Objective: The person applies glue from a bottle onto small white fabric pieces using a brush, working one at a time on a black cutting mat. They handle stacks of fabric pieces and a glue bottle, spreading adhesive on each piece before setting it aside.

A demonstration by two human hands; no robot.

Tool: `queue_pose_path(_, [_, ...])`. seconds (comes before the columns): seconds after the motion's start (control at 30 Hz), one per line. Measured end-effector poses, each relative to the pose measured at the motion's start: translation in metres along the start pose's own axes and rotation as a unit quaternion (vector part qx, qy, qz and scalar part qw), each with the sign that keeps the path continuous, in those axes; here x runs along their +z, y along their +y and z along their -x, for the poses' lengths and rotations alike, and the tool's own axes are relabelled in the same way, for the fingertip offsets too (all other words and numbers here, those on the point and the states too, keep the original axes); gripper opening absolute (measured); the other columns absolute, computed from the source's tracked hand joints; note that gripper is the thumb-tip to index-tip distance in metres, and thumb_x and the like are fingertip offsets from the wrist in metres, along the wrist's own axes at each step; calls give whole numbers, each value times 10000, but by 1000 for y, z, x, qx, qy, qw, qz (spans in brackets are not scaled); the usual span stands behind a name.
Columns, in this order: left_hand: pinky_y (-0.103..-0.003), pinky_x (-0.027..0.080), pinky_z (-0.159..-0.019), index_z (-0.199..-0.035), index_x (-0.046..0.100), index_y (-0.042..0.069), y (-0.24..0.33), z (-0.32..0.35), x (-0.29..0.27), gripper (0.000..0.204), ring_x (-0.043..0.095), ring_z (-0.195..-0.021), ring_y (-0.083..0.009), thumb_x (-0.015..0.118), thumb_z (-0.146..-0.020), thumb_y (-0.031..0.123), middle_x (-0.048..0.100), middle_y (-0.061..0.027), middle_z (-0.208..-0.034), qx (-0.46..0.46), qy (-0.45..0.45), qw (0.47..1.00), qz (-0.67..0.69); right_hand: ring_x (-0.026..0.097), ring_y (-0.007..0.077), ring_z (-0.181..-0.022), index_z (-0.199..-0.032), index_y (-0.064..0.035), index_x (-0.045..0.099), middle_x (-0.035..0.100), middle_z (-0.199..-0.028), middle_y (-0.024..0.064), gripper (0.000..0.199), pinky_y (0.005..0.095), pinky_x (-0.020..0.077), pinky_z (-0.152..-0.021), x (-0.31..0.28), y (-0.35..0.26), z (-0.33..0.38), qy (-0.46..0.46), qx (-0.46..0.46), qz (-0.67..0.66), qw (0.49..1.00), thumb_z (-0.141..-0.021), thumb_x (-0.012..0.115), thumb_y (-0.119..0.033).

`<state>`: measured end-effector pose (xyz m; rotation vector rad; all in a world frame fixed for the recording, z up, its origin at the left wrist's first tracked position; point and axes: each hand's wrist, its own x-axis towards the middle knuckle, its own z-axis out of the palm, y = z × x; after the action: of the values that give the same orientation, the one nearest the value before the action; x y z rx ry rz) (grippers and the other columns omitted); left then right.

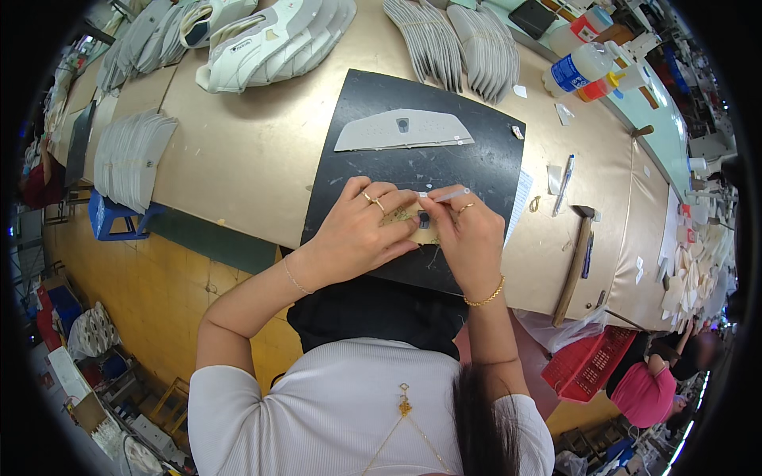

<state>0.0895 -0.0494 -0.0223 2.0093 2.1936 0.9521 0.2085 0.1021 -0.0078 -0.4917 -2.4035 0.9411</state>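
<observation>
Over the black cutting mat (341,135), both my hands meet at a small pale piece (429,235) with a dark grey patch and loose threads at its edge. My left hand (361,230) curls its fingers over the left side of this piece, thumb and fingertips pressed to it. Between the fingers of my right hand (476,234) is a slim translucent pen-like stick (451,195), its tip near a small white bit by my left fingertips. Farther up the mat lies a flat light grey shoe upper piece (381,133) with a similar dark patch.
Stacked grey shoe pieces (131,163) and white shoe uppers (278,47) stand left and behind; grey bundles (425,44) lie at the back. Right of the mat are a pen (564,184) and a hammer (573,270). Bottles (575,71) stand back right; a red basket (586,365) is below.
</observation>
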Motion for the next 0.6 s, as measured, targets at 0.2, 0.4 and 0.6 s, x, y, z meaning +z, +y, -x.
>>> queue_pose_path(0.2, [-424,409,-936,-968,703,122,0,-1,-1,322,607,-1089,-251,865,-722,251,645,-64,-1188,-6,8,1000,5,635,224,-651,-861,-5,707,656,-781,97,109,292,505,-595,-13,-5,-4,-58,2,-24,998,-847,795,-68])
queue_pose_path(0.4, [-409,410,-952,-1000,704,114,-3,-4,0,372,610,-1093,-246,884,-699,236,644,-66,-1192,-21,4,998,53,576,207,-642,-835,-32,700,600,-775,74,106,295,471,-593,-6,5,2,71,5,-94,993,-849,802,-59])
queue_pose_path(0.6, [-390,434,-991,-1065,686,113,-20,-13,-5,457,606,-1110,-259,894,-664,186,646,-69,-1209,-47,50,991,119,587,134,-775,-906,-7,680,579,-915,72,72,262,483,-680,-39,10,11,190,44,-213,957,-922,746,-33])
